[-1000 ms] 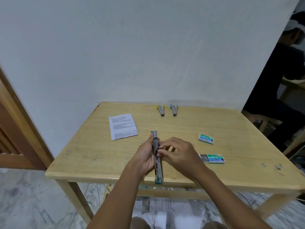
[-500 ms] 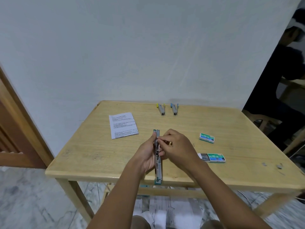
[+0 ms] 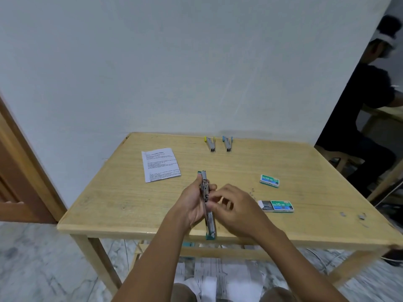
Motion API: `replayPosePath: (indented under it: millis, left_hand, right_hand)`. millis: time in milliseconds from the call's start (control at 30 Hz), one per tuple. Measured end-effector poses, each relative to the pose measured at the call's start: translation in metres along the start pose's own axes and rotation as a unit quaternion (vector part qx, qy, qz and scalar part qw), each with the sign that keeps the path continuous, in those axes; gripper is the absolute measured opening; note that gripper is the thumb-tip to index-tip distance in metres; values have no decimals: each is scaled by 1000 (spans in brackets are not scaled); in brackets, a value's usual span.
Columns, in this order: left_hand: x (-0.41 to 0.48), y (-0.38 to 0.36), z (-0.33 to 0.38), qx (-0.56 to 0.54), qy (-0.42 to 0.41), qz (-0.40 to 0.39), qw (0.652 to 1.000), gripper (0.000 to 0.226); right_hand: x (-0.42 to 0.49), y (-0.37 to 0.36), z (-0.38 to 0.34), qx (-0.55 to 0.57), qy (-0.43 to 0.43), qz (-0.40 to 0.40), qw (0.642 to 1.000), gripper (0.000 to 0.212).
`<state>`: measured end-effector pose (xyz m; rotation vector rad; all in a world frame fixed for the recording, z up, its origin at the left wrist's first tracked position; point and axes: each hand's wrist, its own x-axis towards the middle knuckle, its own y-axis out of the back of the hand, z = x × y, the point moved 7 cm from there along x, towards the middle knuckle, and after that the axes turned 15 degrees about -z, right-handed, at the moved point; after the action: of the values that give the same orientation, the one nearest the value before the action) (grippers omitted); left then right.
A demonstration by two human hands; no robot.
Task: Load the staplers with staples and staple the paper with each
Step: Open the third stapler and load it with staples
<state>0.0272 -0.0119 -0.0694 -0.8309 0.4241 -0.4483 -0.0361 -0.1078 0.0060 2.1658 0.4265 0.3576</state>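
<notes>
A green stapler [image 3: 208,214] lies opened out flat over the table's near edge, and my left hand [image 3: 192,204] grips it from the left side. My right hand [image 3: 233,211] has its fingertips curled at the stapler's metal channel; whether they pinch staples is hidden. A printed paper sheet [image 3: 161,164] lies at the back left. Two more staplers stand near the wall, one with yellow ends [image 3: 210,144] and one with blue ends [image 3: 227,143]. An open staple box [image 3: 277,206] sits right of my hands, and a closed staple box [image 3: 269,180] lies farther back.
The wooden table [image 3: 117,205] stands against a white wall. Loose staple bits [image 3: 362,216] lie near its right edge. Papers [image 3: 220,277] lie on the floor below. Another person [image 3: 366,110] sits at the far right, and a wooden door frame [image 3: 24,162] is at left.
My right hand slid up along the stapler's channel, then drew slightly back toward me. The left hand kept its grip on the stapler.
</notes>
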Motion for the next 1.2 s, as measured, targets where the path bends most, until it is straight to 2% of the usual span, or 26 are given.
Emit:
replayPosePath:
  millis: [100,167,200,333,433,500,567,667,767,800,833,900,1067,1200]
  left_hand:
    - [0,0,2,-8,-7,19,1000,42]
    - [-4,-4,2,-9,-10,23,1000,48]
    - [-4,-6,2,-14,-16,24,999,50]
    - [0,-2,1,-53,-30,25,998,50]
    - [1,-2,1,-36,-24,-4,999,41]
    - [-2,-8,0,-1,-16,-38,999,38]
    - [-7,-15,-2,57,-3,-60,997,40]
    - [-12,-23,-1,111,6,-70,991,36]
    - [-13,-24,-1,114,3,-87,990,41]
    - [-12,-24,-1,118,4,-96,988,41]
    - [-12,-24,-1,118,7,-103,988,42]
    - [-11,-26,-3,94,14,-122,988,50]
    - [-9,-26,-3,66,18,-130,989,57]
    - [-10,-27,-3,77,14,-122,989,57]
  right_hand:
    - [-15,-18,-6,-23,31,-121,992,59]
    - [-22,-21,-4,-65,43,-131,988,71]
    - [-24,-21,-3,-86,55,-125,987,69]
    - [-30,-11,-12,-65,165,-33,984,34]
    - [-34,13,-15,-62,204,106,971,31]
    - [-27,32,-7,66,141,146,977,35]
    - [-14,38,4,175,67,147,971,29]
    - [3,36,14,266,-22,135,954,23]
    - [18,23,23,350,-97,63,930,59]
    - [21,16,25,379,-114,35,918,68]
    - [23,11,26,399,-124,14,909,67]
    - [24,6,23,426,-135,1,894,55]
    - [24,0,25,482,-164,57,859,48]
    - [23,-2,25,493,-179,85,847,45]
